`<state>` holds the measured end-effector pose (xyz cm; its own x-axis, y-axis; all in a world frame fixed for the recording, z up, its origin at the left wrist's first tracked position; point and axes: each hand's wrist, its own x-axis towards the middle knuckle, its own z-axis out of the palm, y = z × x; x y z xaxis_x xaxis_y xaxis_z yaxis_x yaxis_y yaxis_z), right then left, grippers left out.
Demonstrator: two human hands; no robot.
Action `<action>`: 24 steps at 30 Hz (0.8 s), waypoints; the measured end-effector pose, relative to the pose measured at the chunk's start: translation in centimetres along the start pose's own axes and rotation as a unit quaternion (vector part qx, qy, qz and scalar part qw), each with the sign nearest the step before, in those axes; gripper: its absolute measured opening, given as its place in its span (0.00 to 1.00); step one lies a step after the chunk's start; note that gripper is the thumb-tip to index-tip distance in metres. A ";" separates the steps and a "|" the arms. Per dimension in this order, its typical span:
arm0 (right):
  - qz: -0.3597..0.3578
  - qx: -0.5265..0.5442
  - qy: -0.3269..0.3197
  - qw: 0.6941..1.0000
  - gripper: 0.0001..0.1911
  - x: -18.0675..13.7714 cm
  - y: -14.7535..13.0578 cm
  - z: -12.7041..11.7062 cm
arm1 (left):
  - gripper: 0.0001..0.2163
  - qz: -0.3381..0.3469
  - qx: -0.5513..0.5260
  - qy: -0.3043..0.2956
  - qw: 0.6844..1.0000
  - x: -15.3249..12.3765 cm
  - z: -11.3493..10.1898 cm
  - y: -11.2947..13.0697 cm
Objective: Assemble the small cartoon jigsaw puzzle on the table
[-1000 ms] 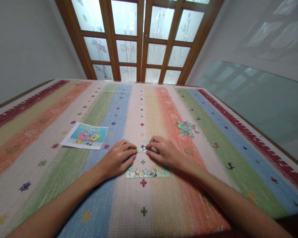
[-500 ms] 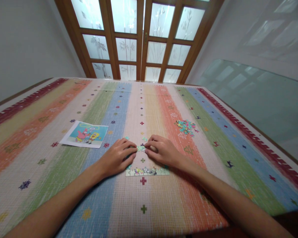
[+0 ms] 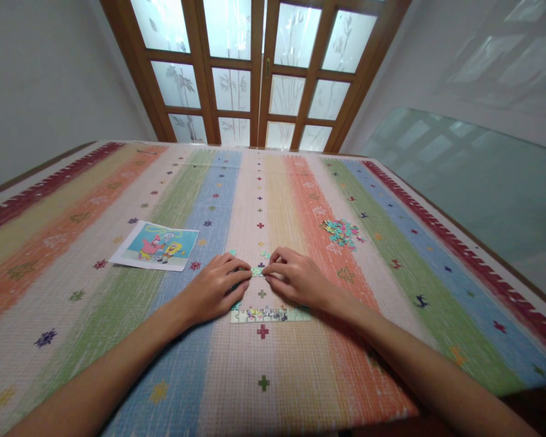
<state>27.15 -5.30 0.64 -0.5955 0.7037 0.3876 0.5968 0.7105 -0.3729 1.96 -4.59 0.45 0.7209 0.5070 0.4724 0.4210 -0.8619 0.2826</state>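
Between my two hands lie small light-green joined puzzle pieces [image 3: 257, 272] on the striped cloth. My left hand [image 3: 221, 284] has its fingers closed together, with the fingertips on the left end of these pieces. At their right end, my right hand [image 3: 295, 276] pinches with thumb and fingers; the fingertips hide part of the pieces. Just beyond the right fingertips is a loose pale-green puzzle piece [image 3: 266, 255], and a teal piece [image 3: 232, 252] shows past my left hand. Nearer to me lies an assembled puzzle strip [image 3: 270, 315] with small cartoon figures; my left hand partly covers its left side.
A heap of loose puzzle pieces [image 3: 341, 233] lies right of my hands. On the left is a printed cartoon picture [image 3: 164, 246] on white paper. The striped tablecloth [image 3: 264, 358] covers the table. Behind stand wooden doors [image 3: 259, 73] with frosted panes.
My right fingertips have shifted slightly left over the small joined pieces. The left hand stays almost where it was.
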 end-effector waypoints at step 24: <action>0.041 0.002 0.020 0.999 0.06 -0.3 2.7 -2.1 | 0.09 0.012 0.004 0.003 1.000 0.0 -0.1 -0.1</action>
<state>30.00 -3.61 1.29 -0.5230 0.7588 0.3882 0.6405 0.6504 -0.4083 1.88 -4.54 0.50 0.7276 0.4857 0.4845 0.4076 -0.8741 0.2641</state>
